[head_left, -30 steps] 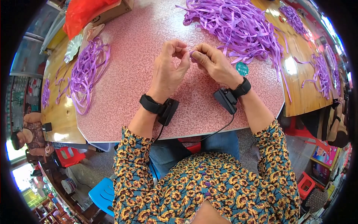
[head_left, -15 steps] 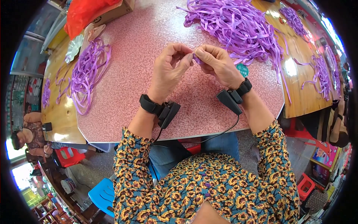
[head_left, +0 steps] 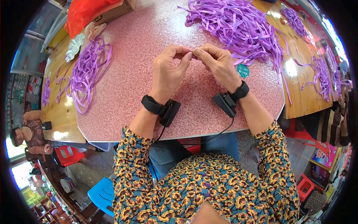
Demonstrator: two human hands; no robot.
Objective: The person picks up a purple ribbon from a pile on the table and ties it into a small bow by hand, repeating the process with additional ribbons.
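Observation:
Fingertip to fingertip, my left hand (head_left: 169, 69) and my right hand (head_left: 219, 64) meet above the pink speckled table (head_left: 123, 108). Both are closed in a pinch on a small bit of purple ribbon (head_left: 191, 52), most of it hidden by the fingers. Beyond my right hand lies a large heap of purple ribbons (head_left: 238, 30), with strands trailing down toward the table's right edge. A smaller bunch of purple ribbons (head_left: 85, 71) rests at the table's left edge. A round green sticker (head_left: 242, 70) is on the tabletop beside my right wrist.
A red plastic bag (head_left: 84, 15) and a cardboard box (head_left: 115, 13) stand at the far left. Wooden tables (head_left: 298, 95) on both sides bear more purple ribbons (head_left: 320, 76). One person (head_left: 31, 130) sits at the left, another (head_left: 337, 127) at the right. A blue stool (head_left: 100, 196) is behind left.
My right hand has turned slightly and its wrist has come a little lower. Less purple ribbon shows between the fingertips. The person at the right has shifted.

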